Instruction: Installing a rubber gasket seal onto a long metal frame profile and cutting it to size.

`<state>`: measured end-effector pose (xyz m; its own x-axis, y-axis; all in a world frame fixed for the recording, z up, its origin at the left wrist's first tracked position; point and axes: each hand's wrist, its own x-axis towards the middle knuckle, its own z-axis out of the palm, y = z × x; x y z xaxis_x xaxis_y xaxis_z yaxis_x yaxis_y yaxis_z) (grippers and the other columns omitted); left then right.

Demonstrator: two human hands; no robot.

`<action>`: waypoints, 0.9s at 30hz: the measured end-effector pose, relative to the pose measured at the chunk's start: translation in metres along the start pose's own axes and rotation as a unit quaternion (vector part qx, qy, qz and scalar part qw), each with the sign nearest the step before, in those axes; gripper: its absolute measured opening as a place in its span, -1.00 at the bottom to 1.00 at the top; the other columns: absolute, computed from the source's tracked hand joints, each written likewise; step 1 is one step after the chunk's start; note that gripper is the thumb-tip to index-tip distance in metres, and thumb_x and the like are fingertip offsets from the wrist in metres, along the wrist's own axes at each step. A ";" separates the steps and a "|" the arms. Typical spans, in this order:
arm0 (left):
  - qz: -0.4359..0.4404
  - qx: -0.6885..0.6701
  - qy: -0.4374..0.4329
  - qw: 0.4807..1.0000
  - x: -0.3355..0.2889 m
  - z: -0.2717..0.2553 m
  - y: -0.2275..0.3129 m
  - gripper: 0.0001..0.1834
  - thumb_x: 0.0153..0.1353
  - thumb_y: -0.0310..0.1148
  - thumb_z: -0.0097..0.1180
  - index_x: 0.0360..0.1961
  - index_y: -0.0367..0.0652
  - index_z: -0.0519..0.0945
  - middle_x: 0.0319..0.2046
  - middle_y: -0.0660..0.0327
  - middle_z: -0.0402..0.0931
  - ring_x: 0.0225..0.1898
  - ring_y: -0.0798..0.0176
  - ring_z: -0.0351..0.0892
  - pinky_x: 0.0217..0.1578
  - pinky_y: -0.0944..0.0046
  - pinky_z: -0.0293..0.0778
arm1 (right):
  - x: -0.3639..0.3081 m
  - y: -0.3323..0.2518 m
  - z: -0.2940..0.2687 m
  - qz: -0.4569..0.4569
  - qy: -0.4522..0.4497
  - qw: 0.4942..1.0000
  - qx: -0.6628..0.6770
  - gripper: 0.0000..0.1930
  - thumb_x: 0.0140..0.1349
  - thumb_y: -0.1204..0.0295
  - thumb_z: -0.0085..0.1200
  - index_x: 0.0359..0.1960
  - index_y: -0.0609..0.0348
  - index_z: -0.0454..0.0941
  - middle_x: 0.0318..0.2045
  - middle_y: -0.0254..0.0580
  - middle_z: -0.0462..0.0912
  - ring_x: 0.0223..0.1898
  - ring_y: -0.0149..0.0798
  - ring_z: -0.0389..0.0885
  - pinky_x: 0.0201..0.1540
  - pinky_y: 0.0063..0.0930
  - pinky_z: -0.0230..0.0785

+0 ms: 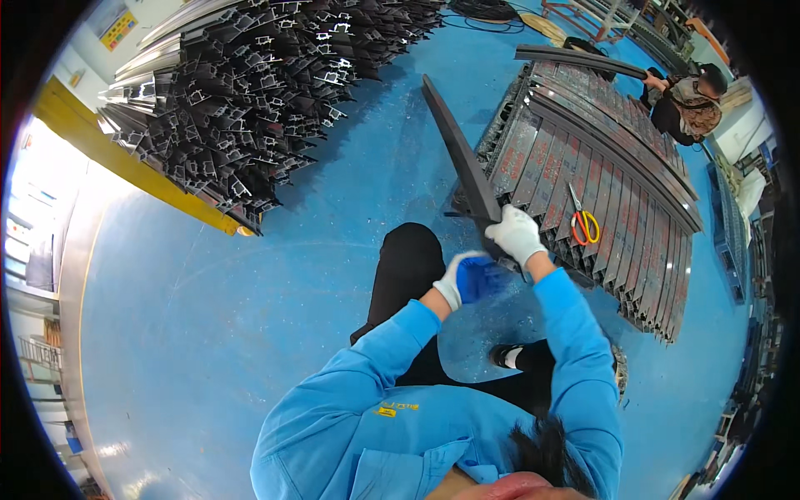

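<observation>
A long dark metal profile (461,150) slants from the upper middle down toward me. My right hand (515,235), in a white glove, is closed around the profile close to its near end. My left hand (475,279), in a white glove with a blue palm, is beside that near end, lower and to the left. Motion smears its fingers, so whether they touch the profile is unclear. To the right of my right hand, scissors (585,227) with orange and yellow handles lie on a stack of dark profiles (617,221).
A large heap of dark profiles (242,92) stands at the upper left beside a yellow beam (125,167). Another person (687,104) at the far right holds a dark profile (579,57) over the stack. Coiled black cable (483,10) lies on the blue floor (225,333) at the back.
</observation>
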<state>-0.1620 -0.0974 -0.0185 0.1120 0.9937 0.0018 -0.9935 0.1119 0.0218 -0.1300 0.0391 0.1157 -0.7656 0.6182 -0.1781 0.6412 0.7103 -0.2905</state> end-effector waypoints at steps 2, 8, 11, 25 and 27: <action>0.012 -0.025 -0.057 0.998 0.002 0.008 0.022 -0.57 0.28 -0.14 -0.13 0.05 -0.17 0.44 -0.04 0.05 0.53 -0.03 0.01 0.52 0.07 0.06 0.37 | -0.010 0.000 -0.033 -0.002 0.005 1.000 0.016 -0.66 -0.13 0.29 0.10 -0.39 0.35 0.50 -0.44 0.05 0.61 -0.44 0.04 0.57 -0.32 -0.25 0.41; 0.177 0.023 0.134 0.975 0.062 0.053 0.082 -0.56 0.27 -0.03 -0.11 -0.09 -0.18 0.53 -0.14 0.01 0.56 -0.10 0.00 0.56 0.03 0.03 0.39 | -0.071 0.013 -0.093 0.016 -0.069 0.951 0.300 -0.65 -0.18 0.41 0.19 -0.35 0.44 0.51 -0.54 -0.09 0.55 -0.54 -0.24 0.43 -0.43 -0.44 0.35; 0.125 0.046 0.106 0.985 0.078 0.036 0.077 -0.60 0.27 -0.07 -0.06 -0.13 -0.20 0.53 -0.17 0.03 0.58 -0.20 0.05 0.61 -0.09 0.06 0.49 | -0.102 0.040 -0.104 -0.026 -0.036 0.979 0.200 -0.57 -0.24 0.39 0.23 -0.32 0.47 0.51 -0.49 0.02 0.58 -0.49 -0.12 0.48 -0.35 -0.36 0.38; 0.121 0.226 0.169 0.952 0.128 0.137 -0.027 -0.68 0.12 -0.40 0.13 -0.10 -0.26 0.44 -0.35 0.03 0.54 -0.42 0.14 0.55 -0.43 0.19 0.46 | -0.291 0.165 -0.150 -0.058 0.160 0.985 -0.021 -0.42 -0.31 0.48 0.19 -0.09 0.26 0.42 -0.33 0.05 0.58 -0.39 0.14 0.51 -0.30 -0.17 0.36; 0.133 0.239 0.170 0.947 0.129 0.160 -0.044 -0.67 0.10 -0.44 0.14 -0.09 -0.26 0.43 -0.37 0.03 0.53 -0.45 0.15 0.54 -0.48 0.21 0.45 | -0.313 0.182 -0.154 -0.072 0.183 0.979 -0.059 -0.38 -0.32 0.48 0.19 -0.05 0.27 0.40 -0.29 0.06 0.57 -0.35 0.15 0.50 -0.26 -0.17 0.35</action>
<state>-0.1009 0.0250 0.1406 -0.2351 0.9394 -0.2495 -0.8531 -0.0764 0.5162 0.2348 0.0265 0.2634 -0.7921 0.5721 0.2127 0.5458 0.8199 -0.1729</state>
